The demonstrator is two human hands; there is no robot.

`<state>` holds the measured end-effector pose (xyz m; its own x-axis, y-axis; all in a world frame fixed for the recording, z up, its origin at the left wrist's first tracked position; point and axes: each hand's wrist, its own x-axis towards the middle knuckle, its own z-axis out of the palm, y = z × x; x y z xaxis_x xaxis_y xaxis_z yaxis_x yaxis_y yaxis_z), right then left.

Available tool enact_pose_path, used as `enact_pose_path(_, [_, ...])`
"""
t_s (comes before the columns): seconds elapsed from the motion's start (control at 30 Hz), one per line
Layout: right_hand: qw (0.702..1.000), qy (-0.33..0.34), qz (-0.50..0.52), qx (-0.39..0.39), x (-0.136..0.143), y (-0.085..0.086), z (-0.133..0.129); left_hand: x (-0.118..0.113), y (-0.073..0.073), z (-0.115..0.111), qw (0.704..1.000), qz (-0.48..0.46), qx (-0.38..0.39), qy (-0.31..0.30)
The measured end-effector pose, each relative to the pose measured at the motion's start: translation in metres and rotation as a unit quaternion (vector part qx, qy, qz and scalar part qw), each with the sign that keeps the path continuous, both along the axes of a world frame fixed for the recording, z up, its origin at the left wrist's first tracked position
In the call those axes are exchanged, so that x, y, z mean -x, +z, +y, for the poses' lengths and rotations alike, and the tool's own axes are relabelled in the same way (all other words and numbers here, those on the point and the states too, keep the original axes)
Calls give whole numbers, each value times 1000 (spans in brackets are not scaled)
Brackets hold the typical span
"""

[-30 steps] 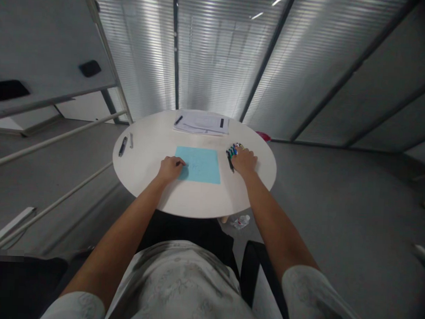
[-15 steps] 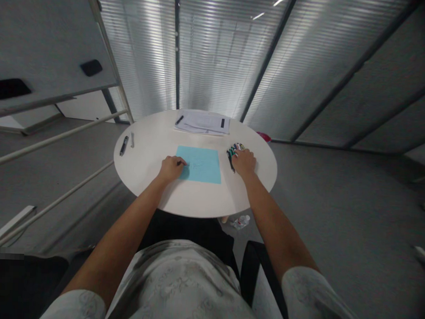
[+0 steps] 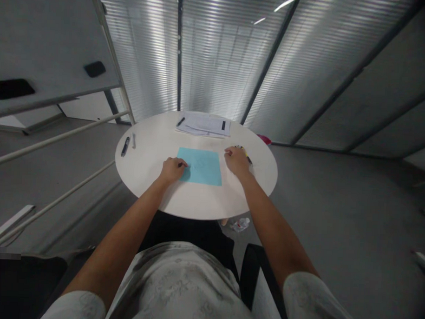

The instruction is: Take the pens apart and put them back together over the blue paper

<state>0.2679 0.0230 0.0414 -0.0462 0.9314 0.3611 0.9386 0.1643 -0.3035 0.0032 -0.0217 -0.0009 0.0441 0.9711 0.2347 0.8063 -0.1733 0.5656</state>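
Observation:
A light-blue sheet of paper with faint marks lies on the white round table. My left hand rests on the sheet's left edge, its fingers pinched together. A small dark bit shows between them, too small to name. To the right of the paper, my right hand is curled over a group of pens, fingertips pointing left. Most of that group is hidden under the hand. A dark pen with some yellow beside it sticks out on the hand's right. What the right fingers hold is hidden.
A stack of white papers lies at the table's back with a black pen on it. At the left edge are a dark pen and a white stick-like item. A plastic bottle lies on the floor.
My right hand has shifted left, closer to the paper, and now covers pens that showed to its left. A dark pen has come into view on its right. My left hand keeps its place.

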Motion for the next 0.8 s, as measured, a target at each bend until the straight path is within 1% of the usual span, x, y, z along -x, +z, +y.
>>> enact_pose_path(0.07, [998,55,8,14,23,3,-5,0,0,0,1000,1,-3,0])
enact_pose_path(0.13, [995,95,3,23,47,0,-11,1,0,0,1000,4,-5,-1])
enact_pose_path(0.17, [994,108,-4,23,57,-4,-15,1,0,-1,1000,7,-5,0])
enact_pose_path(0.23, [993,111,-27,28,73,-14,-22,1,0,-1,1000,17,-1,1])
enact_pose_path(0.3, [991,119,-60,33,80,-24,-26,0,-1,-1,1000,22,1,0])
enact_pose_path(0.37, [989,120,-73,39,82,-31,-29,-1,-2,1,1000,14,-1,-2])
enact_pose_path(0.43, [989,119,-79,37,81,-34,-30,1,-1,4,1000,-10,-5,-3])
enact_pose_path(0.5, [989,119,-83,32,80,-33,-31,7,3,9,999,-39,-16,3])
enact_pose_path(0.53, [989,119,-85,30,80,-33,-31,12,7,11,998,-47,-28,15])
enact_pose_path(0.57, [989,117,-86,29,80,-33,-31,19,12,14,997,-46,-51,42])
enact_pose_path(0.63, [989,115,-89,27,81,-33,-31,36,23,18,992,-1,-95,77])
enact_pose_path(0.67, [989,115,-89,25,81,-34,-31,45,28,19,988,32,-113,105])
enact_pose_path(0.73, [989,117,-86,21,81,-36,-31,63,36,19,972,89,-123,177])
enact_pose_path(0.8, [989,117,-83,19,81,-37,-31,76,38,16,960,133,-110,222])
